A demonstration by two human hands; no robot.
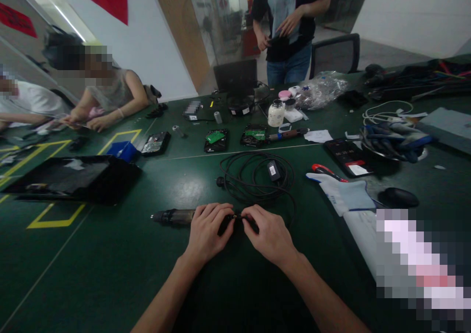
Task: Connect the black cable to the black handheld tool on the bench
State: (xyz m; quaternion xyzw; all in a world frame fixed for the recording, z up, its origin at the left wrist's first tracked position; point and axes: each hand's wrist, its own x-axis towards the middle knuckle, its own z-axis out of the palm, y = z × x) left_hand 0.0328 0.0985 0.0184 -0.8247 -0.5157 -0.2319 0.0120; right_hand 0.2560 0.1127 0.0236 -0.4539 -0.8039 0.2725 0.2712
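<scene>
My left hand (212, 227) is closed around the rear of a dark electric screwdriver (173, 217) lying on the green table, its bit end pointing left. My right hand (267, 232) pinches the black cable plug (242, 216) close against the screwdriver's tail end. A small brassy spot shows between the fingertips; whether the plug is seated, I cannot tell. From the right hand, the cable leads up to a loose coil of black cable (253, 194) with a labelled block (274, 170) on it.
Behind the coil lie hard drives with green boards (216, 139) and another screwdriver (289, 135). A black tray (69, 178) stands left. On the right are a phone (348, 157), a glove (344, 191) and a mouse (398, 197). A person (290, 34) stands opposite; others sit at left.
</scene>
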